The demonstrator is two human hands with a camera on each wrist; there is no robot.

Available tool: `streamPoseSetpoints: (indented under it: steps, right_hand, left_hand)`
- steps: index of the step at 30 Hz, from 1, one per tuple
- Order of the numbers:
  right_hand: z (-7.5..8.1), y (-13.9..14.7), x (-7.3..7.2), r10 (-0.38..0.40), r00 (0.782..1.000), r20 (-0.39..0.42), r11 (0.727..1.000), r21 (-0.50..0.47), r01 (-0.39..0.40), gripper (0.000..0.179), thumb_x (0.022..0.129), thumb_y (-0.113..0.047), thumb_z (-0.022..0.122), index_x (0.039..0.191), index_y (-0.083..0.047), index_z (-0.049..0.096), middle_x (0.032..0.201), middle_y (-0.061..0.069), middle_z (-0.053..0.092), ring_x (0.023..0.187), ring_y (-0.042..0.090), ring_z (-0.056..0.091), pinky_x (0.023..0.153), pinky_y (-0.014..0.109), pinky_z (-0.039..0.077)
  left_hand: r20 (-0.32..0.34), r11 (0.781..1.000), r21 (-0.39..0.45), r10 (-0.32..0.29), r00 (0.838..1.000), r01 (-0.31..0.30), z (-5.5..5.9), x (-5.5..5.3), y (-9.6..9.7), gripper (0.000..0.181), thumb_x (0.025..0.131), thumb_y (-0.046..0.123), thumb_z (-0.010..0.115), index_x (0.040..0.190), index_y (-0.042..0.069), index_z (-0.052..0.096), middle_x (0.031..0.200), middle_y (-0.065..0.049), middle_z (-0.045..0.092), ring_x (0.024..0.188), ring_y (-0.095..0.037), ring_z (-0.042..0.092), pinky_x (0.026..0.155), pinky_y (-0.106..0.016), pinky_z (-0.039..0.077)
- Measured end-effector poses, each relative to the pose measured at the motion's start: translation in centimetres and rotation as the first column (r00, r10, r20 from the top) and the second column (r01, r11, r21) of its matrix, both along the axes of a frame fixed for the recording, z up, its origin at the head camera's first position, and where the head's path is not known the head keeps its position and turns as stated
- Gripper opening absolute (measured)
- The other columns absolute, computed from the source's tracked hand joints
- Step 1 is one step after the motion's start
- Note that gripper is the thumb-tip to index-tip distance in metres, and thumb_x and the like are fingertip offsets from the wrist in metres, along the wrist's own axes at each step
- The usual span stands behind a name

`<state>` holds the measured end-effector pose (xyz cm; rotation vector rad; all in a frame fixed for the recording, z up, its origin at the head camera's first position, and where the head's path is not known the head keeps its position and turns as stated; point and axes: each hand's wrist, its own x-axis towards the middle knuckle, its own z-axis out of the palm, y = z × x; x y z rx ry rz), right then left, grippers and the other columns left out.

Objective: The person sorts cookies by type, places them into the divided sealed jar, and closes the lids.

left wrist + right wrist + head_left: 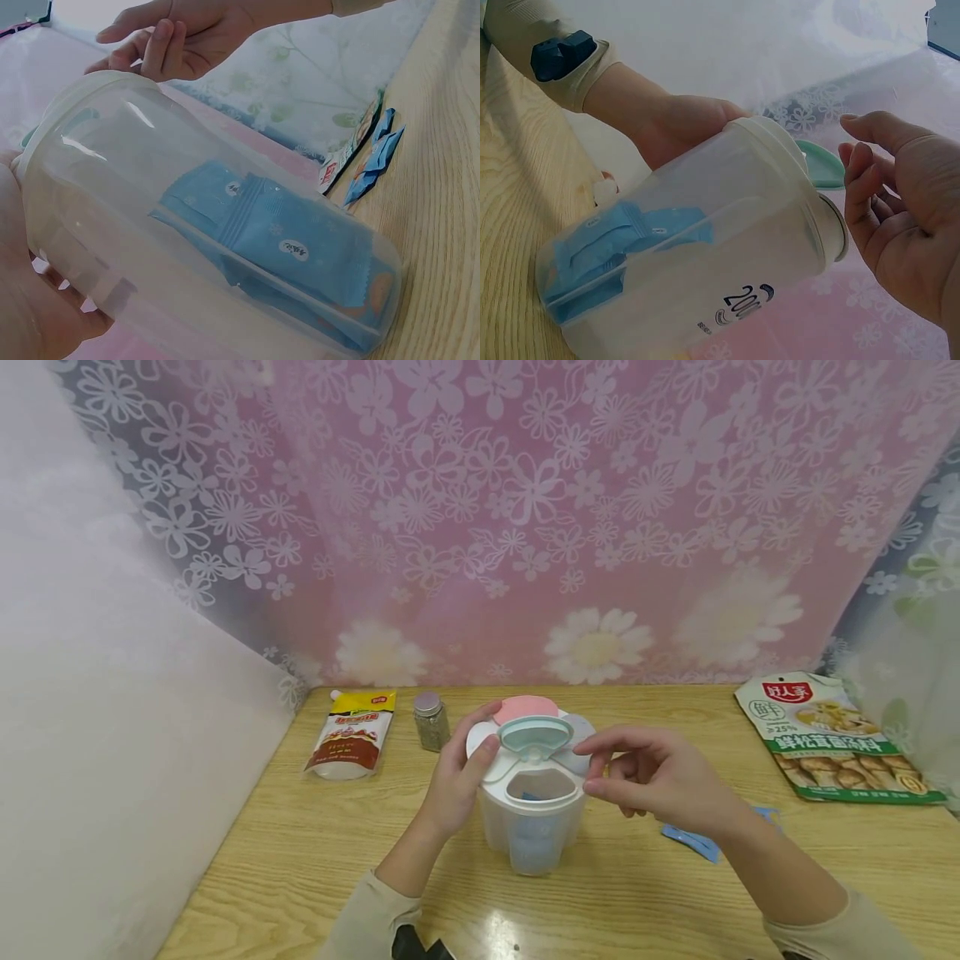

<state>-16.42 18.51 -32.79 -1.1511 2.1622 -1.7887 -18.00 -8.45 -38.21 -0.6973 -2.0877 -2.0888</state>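
A clear plastic storage canister with a white divided lid stands on the table. One mint-green flap of the lid is raised above an opening at the front, and a pink flap lies behind it. Through the wall show several blue packets at the bottom of one compartment. My left hand grips the canister at its upper left side, thumb on the lid. At the lid's right edge is my right hand, thumb and forefinger apart, other fingers bent, nothing visible between them.
Blue packets lie on the wooden table right of the canister, partly behind the right forearm. A green-and-white mushroom-picture bag lies at the far right. To the back left are a spouted pouch and a small spice jar.
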Motion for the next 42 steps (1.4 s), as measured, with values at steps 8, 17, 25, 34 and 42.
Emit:
streamPoseSetpoints:
  steps: [8,17,25,34,42]
  right_hand:
    - [-0.5,1.6,0.4,-0.019,1.0,0.017,1.0,-0.021,0.02,0.029,0.091,0.013,0.061,0.118,0.005,0.062,0.088,-0.003,0.067,0.051,0.019,0.045,0.041,0.035,0.041]
    - [-2.2,3.6,0.3,0.01,0.997,0.07,0.997,-0.083,-0.004,0.036,0.092,0.017,0.055,0.123,0.0,0.063,0.091,-0.001,0.066,0.052,0.022,0.041,0.041,0.037,0.039]
    - [-3.4,5.3,0.4,-0.043,0.996,0.079,0.998,-0.045,0.046,0.034,0.093,0.015,0.055,0.123,0.001,0.062,0.091,-0.001,0.067,0.052,0.023,0.043,0.043,0.038,0.04]
    - [-4.6,6.8,0.2,-0.042,0.997,0.065,0.999,0.01,0.041,0.037,0.094,0.015,0.054,0.128,0.001,0.06,0.096,-0.001,0.067,0.056,0.022,0.047,0.045,0.036,0.043]
    - [-5.3,7.7,-0.5,-0.042,0.994,0.097,0.997,0.073,0.035,0.037,0.095,0.01,0.055,0.132,0.002,0.057,0.097,0.0,0.066,0.056,0.023,0.046,0.047,0.037,0.043]
  left_hand:
    - [-0.012,1.0,-0.006,0.004,1.0,-0.004,0.0,-0.1,0.0,0.049,0.105,0.029,0.047,0.149,0.009,0.042,0.149,-0.019,0.045,0.126,-0.026,0.052,0.1,-0.024,0.049]
    - [-0.018,1.0,0.004,0.001,1.0,-0.001,0.0,-0.2,0.0,0.049,0.105,0.029,0.048,0.149,0.009,0.042,0.148,-0.019,0.046,0.123,-0.021,0.053,0.099,-0.024,0.049]
    - [-0.02,1.0,0.008,-0.006,1.0,0.006,0.0,-0.1,0.1,0.049,0.105,0.028,0.047,0.149,0.009,0.042,0.151,-0.018,0.044,0.125,-0.023,0.052,0.1,-0.023,0.049]
    - [-0.021,1.0,0.009,-0.006,1.0,0.006,-0.1,-0.1,0.1,0.048,0.105,0.028,0.047,0.149,0.01,0.042,0.144,-0.02,0.049,0.119,-0.016,0.055,0.097,-0.024,0.05]
    - [-0.014,1.0,0.018,0.005,1.0,-0.005,-0.2,0.0,0.1,0.047,0.105,0.026,0.047,0.149,0.009,0.043,0.142,-0.021,0.049,0.117,-0.013,0.056,0.096,-0.024,0.051]
